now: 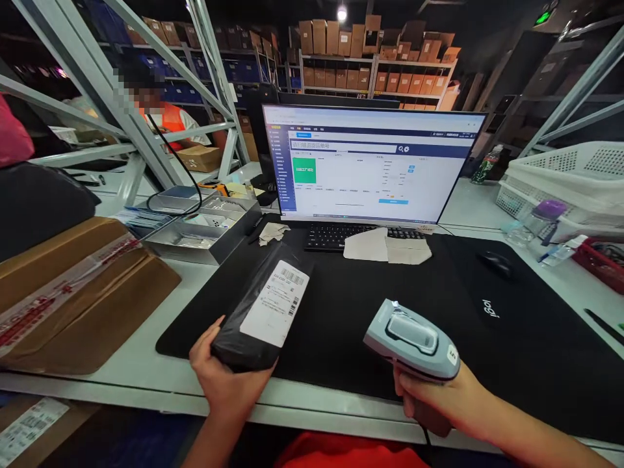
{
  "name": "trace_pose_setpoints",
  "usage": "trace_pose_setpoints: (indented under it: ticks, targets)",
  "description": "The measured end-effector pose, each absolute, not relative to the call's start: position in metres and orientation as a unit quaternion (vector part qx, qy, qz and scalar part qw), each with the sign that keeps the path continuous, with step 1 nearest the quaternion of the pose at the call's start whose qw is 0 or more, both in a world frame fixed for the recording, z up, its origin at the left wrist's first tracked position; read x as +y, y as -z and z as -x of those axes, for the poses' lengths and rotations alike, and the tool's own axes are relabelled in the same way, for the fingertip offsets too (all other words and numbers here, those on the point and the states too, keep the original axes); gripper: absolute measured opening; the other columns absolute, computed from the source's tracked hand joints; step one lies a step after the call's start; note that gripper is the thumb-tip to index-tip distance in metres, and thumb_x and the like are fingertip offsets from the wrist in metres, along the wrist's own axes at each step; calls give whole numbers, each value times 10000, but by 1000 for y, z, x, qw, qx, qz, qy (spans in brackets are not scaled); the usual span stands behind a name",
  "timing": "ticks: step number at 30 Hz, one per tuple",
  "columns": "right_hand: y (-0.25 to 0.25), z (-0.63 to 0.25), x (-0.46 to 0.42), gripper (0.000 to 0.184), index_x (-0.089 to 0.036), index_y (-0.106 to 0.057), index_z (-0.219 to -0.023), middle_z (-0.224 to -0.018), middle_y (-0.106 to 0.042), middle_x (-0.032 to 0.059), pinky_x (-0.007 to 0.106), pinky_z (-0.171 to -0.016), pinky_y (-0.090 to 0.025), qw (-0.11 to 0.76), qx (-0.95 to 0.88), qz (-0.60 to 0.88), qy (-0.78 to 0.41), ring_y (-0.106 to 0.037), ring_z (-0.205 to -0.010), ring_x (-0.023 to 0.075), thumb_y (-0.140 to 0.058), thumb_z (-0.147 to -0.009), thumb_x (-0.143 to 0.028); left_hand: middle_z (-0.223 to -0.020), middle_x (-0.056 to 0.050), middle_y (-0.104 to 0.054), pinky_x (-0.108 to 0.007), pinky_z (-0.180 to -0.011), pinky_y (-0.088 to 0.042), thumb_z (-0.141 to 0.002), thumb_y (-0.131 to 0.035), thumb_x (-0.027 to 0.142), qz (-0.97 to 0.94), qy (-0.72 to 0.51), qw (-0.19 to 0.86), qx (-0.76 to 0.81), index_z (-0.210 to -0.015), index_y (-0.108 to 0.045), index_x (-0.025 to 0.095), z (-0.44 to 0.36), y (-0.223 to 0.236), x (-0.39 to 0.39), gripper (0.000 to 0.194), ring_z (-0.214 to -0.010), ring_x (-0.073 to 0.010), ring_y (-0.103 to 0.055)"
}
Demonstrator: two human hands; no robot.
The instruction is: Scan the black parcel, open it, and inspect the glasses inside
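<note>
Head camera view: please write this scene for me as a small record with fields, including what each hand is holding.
Left hand: holds black-wrapped parcel, white label facing up
Right hand: grips grey handheld scanner
Monitor: on, page shows a green box
Keyboard: before the monitor, partly covered by light paper pieces
Mouse: on black mat, right side
Left side: taped brown carton
Right side: white perforated baskets
Background: person in orange vest, shelves with boxes
</note>
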State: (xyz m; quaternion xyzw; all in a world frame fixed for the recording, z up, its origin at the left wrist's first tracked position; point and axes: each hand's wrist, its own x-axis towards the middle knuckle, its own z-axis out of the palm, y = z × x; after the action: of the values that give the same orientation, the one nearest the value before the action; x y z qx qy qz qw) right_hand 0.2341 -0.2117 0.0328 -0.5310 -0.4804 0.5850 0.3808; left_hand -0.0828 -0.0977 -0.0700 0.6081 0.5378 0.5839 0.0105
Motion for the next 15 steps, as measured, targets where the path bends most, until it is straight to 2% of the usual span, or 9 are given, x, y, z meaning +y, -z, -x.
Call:
trace_pose_setpoints:
  ticks: [3,8,11,13,15]
  targets:
    - [-41,-227,-211,353,-157,-567,-821,-711,-611,33,248,-559,-538,372,-486,513,-602,-612,-590,137,-774,-817,-443,-1293,-119,-516,-524,-1047,-515,-470,-922,408,-565,-585,49,580,-1363,-465,153,79,71,-93,1035,-1158,-318,-593]
    - [-58,-223,-205,333,-162,-569,-740,-700,-602,38,235,-562,-549,362,-496,500,-611,-585,-620,126,-788,-801,-406,-1258,-131,-503,-518,-993,-548,-435,-922,446,-514,-571,89,633,-1364,-410,142,75,64,-90,1104,-1124,-307,-584]
    - [-57,-225,-206,311,-160,-593,-811,-683,-609,24,215,-519,-518,362,-491,495,-619,-561,-569,107,-788,-812,-402,-1243,-142,-507,-526,-969,-563,-443,-920,432,-511,-568,114,635,-1365,-367,143,77,66,-86,1113,-1104,-303,-595]
    - [-51,-230,-207,318,-156,-605,-948,-658,-612,4,197,-471,-478,357,-478,488,-637,-542,-513,96,-772,-842,-405,-1251,-146,-505,-539,-970,-563,-467,-910,424,-512,-569,136,629,-1373,-333,148,80,70,-82,1109,-1105,-301,-602]
    - [-43,-236,-206,353,-143,-592,-1007,-682,-633,11,193,-475,-475,352,-450,492,-657,-580,-513,105,-763,-858,-414,-1264,-159,-511,-573,-991,-547,-496,-899,428,-508,-559,155,637,-1386,-309,142,83,76,-79,1106,-1127,-314,-602]
